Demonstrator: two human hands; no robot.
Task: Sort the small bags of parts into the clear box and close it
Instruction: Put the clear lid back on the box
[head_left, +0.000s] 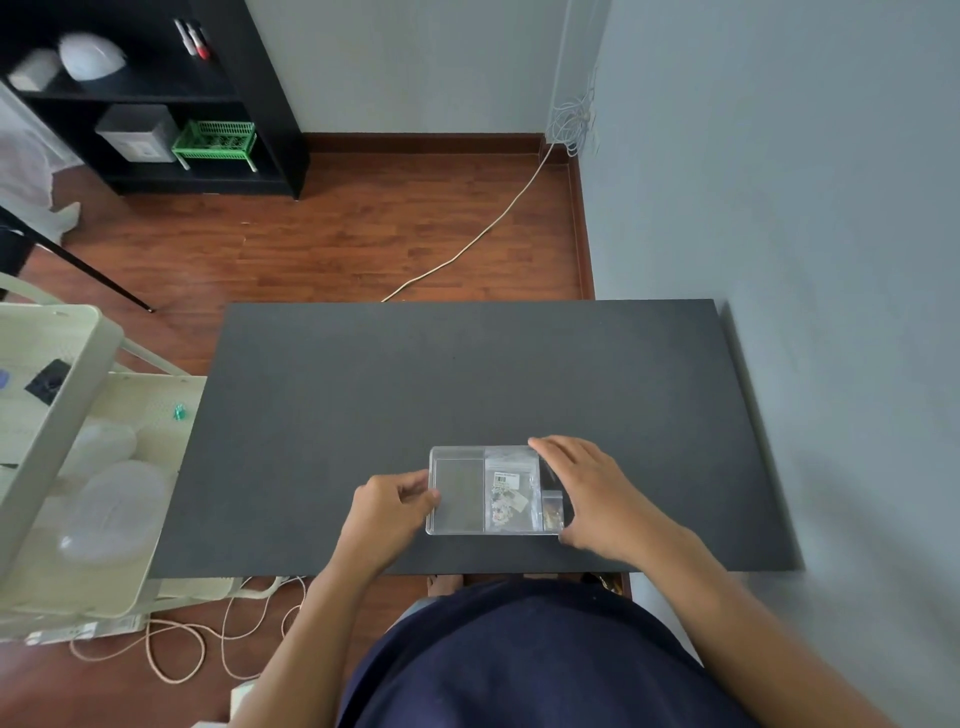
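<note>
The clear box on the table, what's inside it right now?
The clear box holds small bags in its middle and right sections; the left section looks empty. The right hand covers the right edge.

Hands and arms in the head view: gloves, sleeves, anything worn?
Both bare. The left hand and right hand have no gloves, and no rings, watch or bands are visible. Both forearms are uncovered right to the frame edge, so no sleeves show. Only clothing visible is a dark navy top.
</note>
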